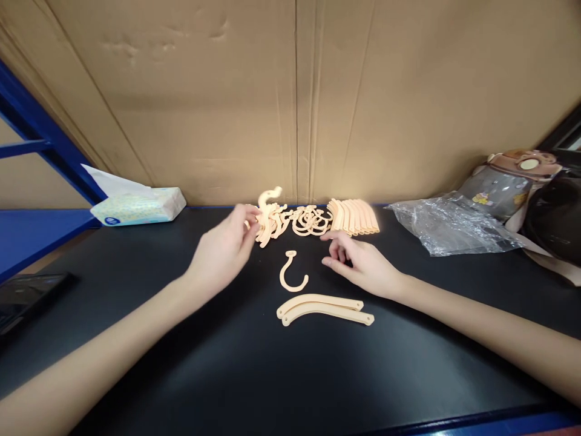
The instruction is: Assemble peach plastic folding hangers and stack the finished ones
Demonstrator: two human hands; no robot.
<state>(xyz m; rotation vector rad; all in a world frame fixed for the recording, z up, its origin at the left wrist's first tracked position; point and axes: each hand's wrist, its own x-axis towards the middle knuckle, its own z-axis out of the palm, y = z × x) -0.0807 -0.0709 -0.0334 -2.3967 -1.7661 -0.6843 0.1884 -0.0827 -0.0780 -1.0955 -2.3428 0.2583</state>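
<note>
My left hand is closed, thumb and fingers pinching a curved cream plastic piece that stands upright above a pile of similar curved pieces. My right hand hovers above the table with its index finger stretched out and the others loosely bent, holding nothing. It is nearest to a heap of cream hooks and a neat row of curved bars. Between my hands lies one single hook with a flat end. Below it, two long curved arms with holes at their ends lie side by side.
A tissue pack stands at the back left, and a dark phone lies at the left edge. On the right are a crumpled clear plastic bag and a bottle with a strap. Cardboard walls the back of the black table.
</note>
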